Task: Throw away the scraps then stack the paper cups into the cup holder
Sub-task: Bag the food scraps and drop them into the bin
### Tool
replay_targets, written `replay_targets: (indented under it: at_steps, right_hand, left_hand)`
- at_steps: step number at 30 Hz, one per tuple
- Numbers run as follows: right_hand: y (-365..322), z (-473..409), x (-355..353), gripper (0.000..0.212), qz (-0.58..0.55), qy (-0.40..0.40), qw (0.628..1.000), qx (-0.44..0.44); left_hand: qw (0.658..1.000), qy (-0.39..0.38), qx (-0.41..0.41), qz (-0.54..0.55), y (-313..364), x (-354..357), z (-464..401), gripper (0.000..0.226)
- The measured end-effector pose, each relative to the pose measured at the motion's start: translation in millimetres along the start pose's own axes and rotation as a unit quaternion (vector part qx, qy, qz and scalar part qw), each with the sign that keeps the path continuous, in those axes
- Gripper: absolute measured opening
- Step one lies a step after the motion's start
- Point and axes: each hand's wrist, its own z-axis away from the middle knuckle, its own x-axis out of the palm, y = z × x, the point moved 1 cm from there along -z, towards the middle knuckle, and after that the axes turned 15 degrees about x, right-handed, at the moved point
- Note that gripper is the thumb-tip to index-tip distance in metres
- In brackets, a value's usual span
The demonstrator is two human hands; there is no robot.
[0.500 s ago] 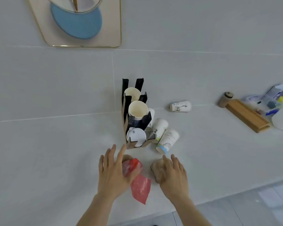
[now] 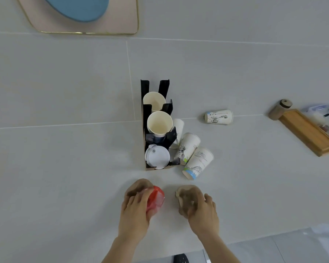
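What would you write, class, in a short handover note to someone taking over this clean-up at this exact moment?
Left hand: closed around a red wrapper and a brown scrap.
Right hand: gripping a crumpled brown scrap.
Cup holder: upright on the counter, two slots hold cups, the nearest holds white lids.
Loose cups: three lying beside the holder's right side, one farther right.
Done: scraps gathered off the counter.
Left: bin the scraps, then stack the four loose cups into the holder.
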Motion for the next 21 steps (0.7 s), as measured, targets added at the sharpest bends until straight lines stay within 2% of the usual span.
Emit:
replay_targets:
  at_steps: [3,5,7,8,11,14,16,19,21]
  right_hand:
    - [0,-11,3,0.068,-0.024,-0.025,0.999,0.026]
    - [0,-14,5,0.073,-0.041,-0.028,0.998,0.043]
    - [1,-16,8,0.068,-0.057,-0.034,0.997,0.049]
    - [1,-17,9,0.063,-0.073,-0.042,0.995,0.055]
    - [0,-19,9,0.047,-0.137,-0.063,0.985,0.08]
    - [-6,-19,4,0.037,-0.188,-0.064,0.976,0.09]
    - [-9,-21,2,0.034,-0.221,-0.061,0.969,0.087]
    - [-16,-24,0,0.036,-0.267,-0.065,0.959,0.077]
    - [-24,-22,-1,0.035,-0.283,-0.073,0.954,0.063]
  left_hand:
    - [1.0,0.024,-0.016,0.008,-1,-3,-1,0.064]
    - [0.999,0.031,-0.02,0.006,0,-5,-2,0.077]
    - [1.0,0.019,-0.013,-0.005,0,-5,-4,0.092]
    - [1.0,0.006,-0.011,-0.019,0,-5,-7,0.092]
    - [0.999,0.006,-0.018,-0.037,1,-1,-14,0.063]
    - [0.997,0.071,-0.033,0.011,3,-1,-21,0.025]
    - [0.989,0.121,-0.039,0.075,7,-12,-23,0.01]
    - [0.949,0.175,-0.137,0.222,10,-35,-26,0.02]
    - [0.914,0.234,-0.214,0.255,-1,-47,-26,0.025]
